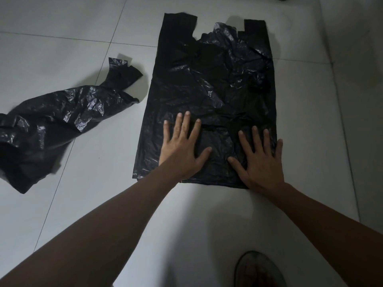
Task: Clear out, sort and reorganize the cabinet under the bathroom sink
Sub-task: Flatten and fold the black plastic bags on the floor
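A black plastic bag (pixel 209 83) is laid flat on the pale tiled floor (pixel 62 48), handles pointed away from the camera, its near edge closest to the person. Another crumpled black layer is seen on its far half; whether that is a separate bag cannot be told. The left hand (pixel 182 148) is pressed palm-down on the near left part of the bag, fingers straight and spread, nothing grasped. The right hand (pixel 261 160) is pressed palm-down on the near right part, fingers likewise straight and spread, thumb pointed inward, nothing grasped. The two hands are placed side by side, apart, thumbs toward each other. Both bare forearms are extended from the bottom of the frame. A second black plastic bag (pixel 62 125) is left crumpled and loosely rolled on the floor to the left, apart from the flat one, handles twisted at its far end. A dark rounded object (pixel 257 270), blurred, possibly footwear, is seen at the bottom edge between the forearms. The scene is dimly lit; the cabinet is not in view.
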Tool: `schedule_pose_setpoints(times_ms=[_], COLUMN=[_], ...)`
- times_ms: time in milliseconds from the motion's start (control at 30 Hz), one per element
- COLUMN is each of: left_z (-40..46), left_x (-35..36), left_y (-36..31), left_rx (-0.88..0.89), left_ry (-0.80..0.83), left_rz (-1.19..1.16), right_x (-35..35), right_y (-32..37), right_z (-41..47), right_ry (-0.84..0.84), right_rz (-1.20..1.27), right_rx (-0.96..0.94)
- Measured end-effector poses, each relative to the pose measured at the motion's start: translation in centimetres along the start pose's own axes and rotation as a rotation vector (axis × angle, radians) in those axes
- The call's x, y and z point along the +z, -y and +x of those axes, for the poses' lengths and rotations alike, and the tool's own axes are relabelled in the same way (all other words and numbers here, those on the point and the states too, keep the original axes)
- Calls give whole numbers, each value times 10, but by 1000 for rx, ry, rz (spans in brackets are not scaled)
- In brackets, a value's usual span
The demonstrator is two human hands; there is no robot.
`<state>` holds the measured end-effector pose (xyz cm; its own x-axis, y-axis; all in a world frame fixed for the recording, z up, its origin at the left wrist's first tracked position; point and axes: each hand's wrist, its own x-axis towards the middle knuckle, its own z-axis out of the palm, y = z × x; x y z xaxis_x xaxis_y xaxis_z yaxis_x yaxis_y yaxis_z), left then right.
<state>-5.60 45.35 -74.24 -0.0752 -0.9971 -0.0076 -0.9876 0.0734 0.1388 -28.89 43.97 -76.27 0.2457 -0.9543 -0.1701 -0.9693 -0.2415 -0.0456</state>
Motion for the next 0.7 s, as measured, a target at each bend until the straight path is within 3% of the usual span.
schedule_pose_setpoints(times_ms=[400,700], left_z=[-2,-6], left_x=[25,17], left_y=[3,25], left_rx=[-4,-100], left_ry=[71,95], left_rz=[23,51], right_x=[-4,1], right_y=[10,6], right_z=[10,14], right_ry=[-35,-34], right_rz=[34,24], right_rx=[-29,-17])
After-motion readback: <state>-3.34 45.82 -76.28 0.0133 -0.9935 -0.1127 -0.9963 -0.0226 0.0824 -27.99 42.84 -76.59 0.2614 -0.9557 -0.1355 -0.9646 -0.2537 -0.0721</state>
